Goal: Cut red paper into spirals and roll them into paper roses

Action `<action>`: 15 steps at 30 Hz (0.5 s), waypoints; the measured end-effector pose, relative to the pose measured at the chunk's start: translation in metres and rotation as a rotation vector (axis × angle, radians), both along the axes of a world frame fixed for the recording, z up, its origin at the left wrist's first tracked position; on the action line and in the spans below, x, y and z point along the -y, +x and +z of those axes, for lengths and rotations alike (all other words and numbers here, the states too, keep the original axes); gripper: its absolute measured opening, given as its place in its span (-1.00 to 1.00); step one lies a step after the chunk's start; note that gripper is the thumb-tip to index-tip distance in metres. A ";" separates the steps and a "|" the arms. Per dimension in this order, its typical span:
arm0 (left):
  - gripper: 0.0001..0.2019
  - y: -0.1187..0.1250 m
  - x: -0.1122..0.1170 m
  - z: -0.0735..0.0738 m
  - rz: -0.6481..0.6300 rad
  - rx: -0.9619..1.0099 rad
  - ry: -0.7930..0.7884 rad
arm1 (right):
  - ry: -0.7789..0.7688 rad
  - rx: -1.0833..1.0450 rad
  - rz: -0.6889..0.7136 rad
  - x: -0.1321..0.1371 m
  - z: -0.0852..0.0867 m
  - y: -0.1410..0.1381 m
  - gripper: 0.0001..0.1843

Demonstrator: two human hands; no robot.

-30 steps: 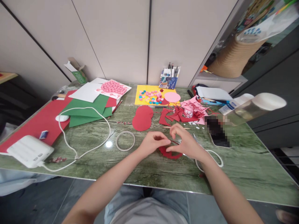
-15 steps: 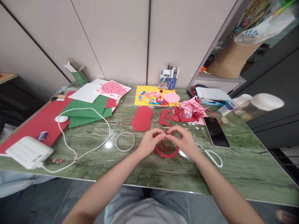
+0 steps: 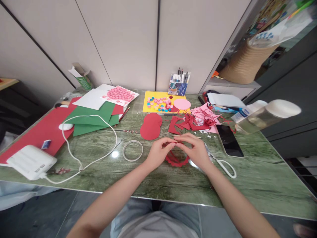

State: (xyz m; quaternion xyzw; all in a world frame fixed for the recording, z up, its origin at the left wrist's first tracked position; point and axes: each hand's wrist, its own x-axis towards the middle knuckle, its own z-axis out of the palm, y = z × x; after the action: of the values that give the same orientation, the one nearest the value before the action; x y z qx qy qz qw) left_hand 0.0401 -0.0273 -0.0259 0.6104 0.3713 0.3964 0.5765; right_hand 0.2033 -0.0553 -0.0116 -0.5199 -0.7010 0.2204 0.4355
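A red scalloped paper ring (image 3: 177, 163) is held over the table between my two hands, its near edge hanging in a curve. My left hand (image 3: 159, 151) pinches the ring's far side between thumb and fingers. Close against it, my right hand (image 3: 195, 150) pinches the same spot from the other side, thumb tips nearly touching. The fingers hide the part being pinched. Just beyond the hands lie red rounded paper cutouts (image 3: 150, 127). Scissors with white handles (image 3: 226, 168) rest beside my right hand, and a roll of tape (image 3: 132, 151) lies left of my left hand.
Red and pink paper scraps (image 3: 190, 121) are heaped behind the right hand, near a phone (image 3: 229, 140) and a bottle (image 3: 260, 119). A yellow sheet (image 3: 146, 104) carries small coloured pieces. Leftward are green paper (image 3: 91, 114), a white power bank (image 3: 31, 162) and its looped cable (image 3: 116, 135).
My fingers have flattened and drawn closer together over the pinched part of the red paper ring. The ring's lower edge has risen slightly. Other things on the table stay put.
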 end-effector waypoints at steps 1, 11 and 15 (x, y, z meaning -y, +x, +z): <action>-0.81 0.000 0.000 0.000 -0.006 0.038 -0.038 | 0.034 0.026 -0.007 0.000 -0.001 0.000 -0.79; -0.70 0.002 0.005 0.007 -0.142 0.445 -0.464 | 0.317 0.136 -0.124 0.003 -0.013 0.003 -0.66; -0.75 0.002 0.004 0.005 -0.102 0.426 -0.454 | 0.252 0.072 -0.143 0.003 -0.010 0.000 -0.77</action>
State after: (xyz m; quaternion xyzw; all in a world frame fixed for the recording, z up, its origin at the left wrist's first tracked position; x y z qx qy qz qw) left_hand 0.0425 -0.0314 -0.0207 0.3872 0.2899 0.3930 0.7820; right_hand 0.2032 -0.0584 -0.0217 -0.5175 -0.6993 0.0804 0.4865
